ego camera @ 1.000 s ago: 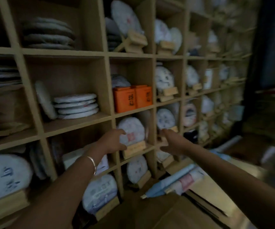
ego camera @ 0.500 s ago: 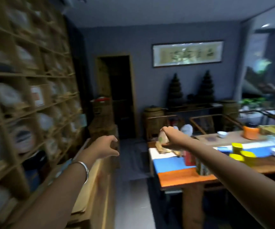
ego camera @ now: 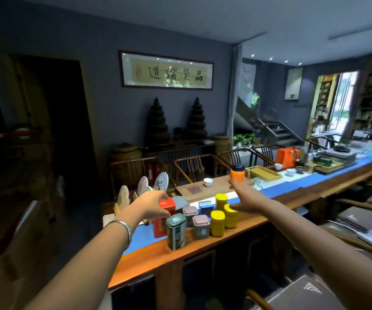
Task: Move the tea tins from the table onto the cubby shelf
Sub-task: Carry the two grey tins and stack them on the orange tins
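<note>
Several tea tins stand grouped on the near end of a long wooden table (ego camera: 203, 247): a green tin (ego camera: 176, 231) in front, a red tin (ego camera: 166, 205), two grey tins with pink lids (ego camera: 200, 227), a blue tin (ego camera: 206, 206) and three yellow tins (ego camera: 217, 223). My left hand (ego camera: 150, 205) reaches out with fingers spread beside the red tin, holding nothing. My right hand (ego camera: 246, 199) stretches over the yellow tins, fingers straight and empty. The cubby shelf is out of view.
An orange jar (ego camera: 237, 173), a small white cup (ego camera: 208, 182), a wooden tray (ego camera: 262, 173) and an orange bag (ego camera: 286, 157) stand farther along the table. Wooden chairs (ego camera: 194, 168) line the far side. Tea cakes on stands (ego camera: 161, 182) sit at the table's left end.
My view swung from the cubby shelf round to the table. Both empty hands now reach toward the group of tins.
</note>
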A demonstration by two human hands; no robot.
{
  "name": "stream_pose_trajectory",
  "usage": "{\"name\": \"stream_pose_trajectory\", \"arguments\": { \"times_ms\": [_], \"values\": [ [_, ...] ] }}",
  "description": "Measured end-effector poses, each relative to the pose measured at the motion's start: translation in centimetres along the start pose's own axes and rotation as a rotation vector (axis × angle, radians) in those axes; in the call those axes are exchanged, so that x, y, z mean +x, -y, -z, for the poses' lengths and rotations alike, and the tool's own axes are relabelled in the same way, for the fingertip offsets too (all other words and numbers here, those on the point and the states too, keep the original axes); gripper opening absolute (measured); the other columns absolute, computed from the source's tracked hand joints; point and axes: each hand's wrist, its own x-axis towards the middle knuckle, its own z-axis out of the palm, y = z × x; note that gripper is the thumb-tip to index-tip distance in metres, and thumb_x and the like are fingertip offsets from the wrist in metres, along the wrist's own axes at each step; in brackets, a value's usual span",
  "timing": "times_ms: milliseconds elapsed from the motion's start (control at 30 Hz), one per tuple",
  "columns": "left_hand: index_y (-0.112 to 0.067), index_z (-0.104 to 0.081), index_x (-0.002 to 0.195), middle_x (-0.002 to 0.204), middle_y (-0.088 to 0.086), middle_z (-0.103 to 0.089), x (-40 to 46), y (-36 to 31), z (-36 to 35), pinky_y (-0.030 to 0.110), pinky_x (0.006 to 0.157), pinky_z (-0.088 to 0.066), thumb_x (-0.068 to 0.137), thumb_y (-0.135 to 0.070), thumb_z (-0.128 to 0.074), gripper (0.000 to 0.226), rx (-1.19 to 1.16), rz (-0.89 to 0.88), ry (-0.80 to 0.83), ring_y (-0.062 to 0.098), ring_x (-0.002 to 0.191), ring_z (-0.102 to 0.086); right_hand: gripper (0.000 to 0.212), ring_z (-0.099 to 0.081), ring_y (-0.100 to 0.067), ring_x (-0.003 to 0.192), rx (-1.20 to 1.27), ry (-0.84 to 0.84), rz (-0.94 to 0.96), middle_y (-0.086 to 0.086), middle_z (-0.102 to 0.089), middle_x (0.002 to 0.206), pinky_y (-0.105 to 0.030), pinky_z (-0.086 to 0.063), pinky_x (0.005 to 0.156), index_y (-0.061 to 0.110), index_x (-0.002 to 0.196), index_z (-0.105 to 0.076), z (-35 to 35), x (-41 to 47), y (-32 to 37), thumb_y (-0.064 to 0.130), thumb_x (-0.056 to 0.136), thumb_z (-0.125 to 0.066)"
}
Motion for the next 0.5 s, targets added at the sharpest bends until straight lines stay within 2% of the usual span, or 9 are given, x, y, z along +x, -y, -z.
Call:
{"name": "stream_pose_trajectory", "arguments": {
  "times_ms": [100, 200, 300, 433, 500],
  "values": [
    [-0.023, -0.052, 0.124, 0.125, 0.002, -0.058, 4.2, -1.3, -2.9, 0.028, 0.085, -0.045, 0.07, -0.041, -0.073, 0.061, 0.008, 0.0, 0.051, 0.02, 0.112, -0.054, 0.058, -0.05, -0.027, 0.12, 0.023, 0.039, -0.034, -0.014, -0.051, 0.134, -0.035, -0.043, 0.095, 0.01, 0.13, -0.044, -1.3, 2.2, -3.8, 0.032, 0.082, -0.068],
    [-0.025, -0.05, 0.126, 0.125, 0.001, -0.057, 8.1, -1.7, -5.0, 0.03, 0.085, -0.05, 0.071, -0.042, -0.074, 0.062, -0.002, 0.029, 0.093, 0.02, 0.11, -0.055, 0.063, -0.049, -0.025, 0.123, 0.061, 0.093, -0.083, -0.012, -0.049, 0.137, -0.036, -0.045, 0.098, 0.014, 0.135, -0.04, -2.8, 4.7, -6.5, 0.036, 0.083, -0.067],
    [-0.027, -0.051, 0.124, 0.126, -0.001, -0.056, 11.9, -1.1, -6.5, 0.029, 0.086, -0.048, 0.071, -0.045, -0.073, 0.06, 0.01, 0.02, 0.131, 0.019, 0.111, -0.054, 0.063, -0.051, -0.023, 0.121, 0.086, 0.132, -0.106, -0.011, -0.05, 0.137, -0.035, -0.047, 0.097, 0.015, 0.136, -0.039, -4.4, 7.8, -8.3, 0.038, 0.083, -0.066],
    [-0.027, -0.05, 0.125, 0.125, 0.001, -0.057, 17.6, 0.6, -8.0, 0.03, 0.083, -0.048, 0.072, -0.044, -0.071, 0.06, 0.032, 0.007, 0.162, 0.019, 0.105, -0.054, 0.052, -0.052, -0.022, 0.116, 0.097, 0.188, -0.114, -0.01, -0.052, 0.13, -0.035, -0.049, 0.094, 0.016, 0.128, -0.043, -7.1, 12.7, -9.5, 0.033, 0.084, -0.064],
    [-0.026, -0.049, 0.126, 0.127, 0.003, -0.056, 20.8, 1.7, -8.6, 0.031, 0.087, -0.047, 0.072, -0.043, -0.071, 0.061, 0.043, -0.013, 0.17, 0.021, 0.108, -0.054, 0.05, -0.052, -0.023, 0.114, 0.078, 0.201, -0.116, -0.01, -0.053, 0.128, -0.036, -0.049, 0.093, 0.015, 0.127, -0.044, -8.6, 15.3, -9.9, 0.034, 0.085, -0.063]
  ]
}}
